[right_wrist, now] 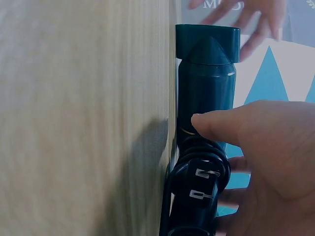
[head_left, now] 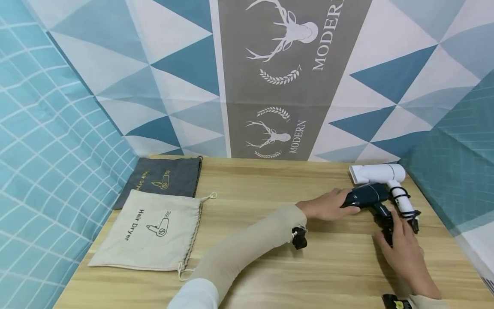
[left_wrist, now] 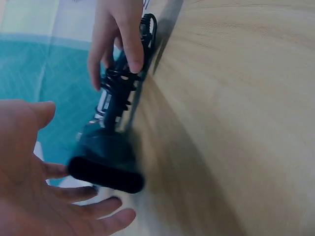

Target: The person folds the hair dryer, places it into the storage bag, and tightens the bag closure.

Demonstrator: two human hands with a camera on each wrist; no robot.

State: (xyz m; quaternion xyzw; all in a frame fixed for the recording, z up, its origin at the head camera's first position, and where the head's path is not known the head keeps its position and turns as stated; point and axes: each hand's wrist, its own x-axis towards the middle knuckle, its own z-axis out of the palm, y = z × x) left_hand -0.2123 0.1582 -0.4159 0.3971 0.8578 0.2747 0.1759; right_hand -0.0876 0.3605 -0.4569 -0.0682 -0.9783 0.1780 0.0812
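Dark-blue hair dryer [head_left: 366, 196] lies on the wooden table [head_left: 270, 257] just beside a white hair dryer [head_left: 380, 174]. Right hand [head_left: 405, 251] fingers curl round its handle and coiled cord; left hand [head_left: 328, 206] fingers lie spread, straight, against the nozzle. Judged step: taking hold. Lifting next calls for a steady two-handed hold. Two drawstring bags [head_left: 154, 229] lie well apart.

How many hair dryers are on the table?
2. The dark blue hair dryer lies near the table's right end, between both hands, its cord wound round the handle. The white hair dryer lies just behind it, nearer the wall. None other shows.
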